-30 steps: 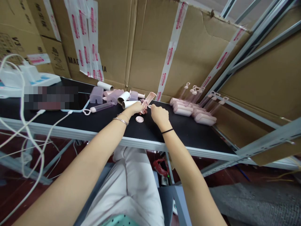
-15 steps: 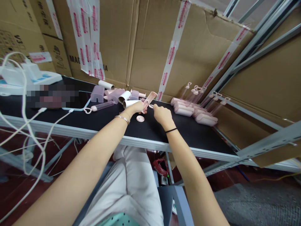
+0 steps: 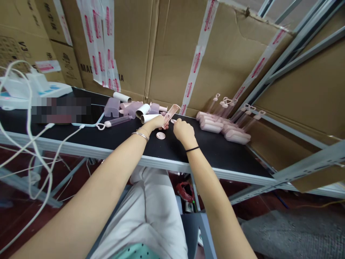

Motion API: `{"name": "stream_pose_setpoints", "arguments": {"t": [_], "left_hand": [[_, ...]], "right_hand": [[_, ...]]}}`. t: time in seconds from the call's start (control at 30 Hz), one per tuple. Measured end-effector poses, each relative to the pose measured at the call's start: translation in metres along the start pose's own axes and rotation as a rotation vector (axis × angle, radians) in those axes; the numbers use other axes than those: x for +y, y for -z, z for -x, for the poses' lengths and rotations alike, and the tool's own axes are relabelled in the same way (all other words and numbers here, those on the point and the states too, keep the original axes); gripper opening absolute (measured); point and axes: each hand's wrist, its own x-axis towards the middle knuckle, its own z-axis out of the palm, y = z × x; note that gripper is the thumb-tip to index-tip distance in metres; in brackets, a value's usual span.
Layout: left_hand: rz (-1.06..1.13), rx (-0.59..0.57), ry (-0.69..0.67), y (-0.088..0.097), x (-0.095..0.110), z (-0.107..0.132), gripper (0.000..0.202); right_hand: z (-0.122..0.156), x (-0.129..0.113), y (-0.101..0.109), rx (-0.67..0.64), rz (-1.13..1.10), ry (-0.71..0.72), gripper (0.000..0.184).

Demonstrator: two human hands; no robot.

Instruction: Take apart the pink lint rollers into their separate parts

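Note:
My left hand (image 3: 157,123) is closed on a pale pink, trough-shaped plastic part (image 3: 172,112), held tilted above the black tabletop. Close to its right side, my right hand (image 3: 184,131) pinches a small pale piece (image 3: 173,121) that points at the pink part; the fingers cover most of it, so its kind is unclear. Below the hands lies a round pink disc (image 3: 160,135). Just behind my left hand are white tubes (image 3: 151,118) and translucent lilac covers (image 3: 111,107). A clear tube with a heart-shaped loop (image 3: 118,121) rests further left.
Several finished-looking pink rollers (image 3: 211,126) with clear, loop-ended handles lie in rows at the right. A phone (image 3: 94,114) with white cables and a power strip (image 3: 58,89) occupy the left. Cardboard (image 3: 172,54) walls the back; a metal frame (image 3: 296,172) borders the right.
My right hand has shifted slightly left, bringing the small piece nearer the pink part. My left hand stays almost in place.

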Motion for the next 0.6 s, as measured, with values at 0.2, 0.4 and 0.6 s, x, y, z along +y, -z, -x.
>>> {"name": "stream_pose_setpoints", "arguments": {"t": [0.2, 0.4, 0.6], "left_hand": [[0.004, 0.026, 0.027, 0.002, -0.005, -0.006, 0.040], [0.005, 0.047, -0.007, 0.003, -0.016, -0.016, 0.036], [0.024, 0.060, -0.010, 0.001, -0.013, -0.012, 0.037]], "right_hand": [[0.003, 0.001, 0.003, -0.010, -0.009, -0.011, 0.027], [0.005, -0.002, 0.010, -0.005, 0.028, -0.031, 0.028], [0.004, 0.006, 0.015, 0.013, 0.046, -0.047, 0.031]]}}
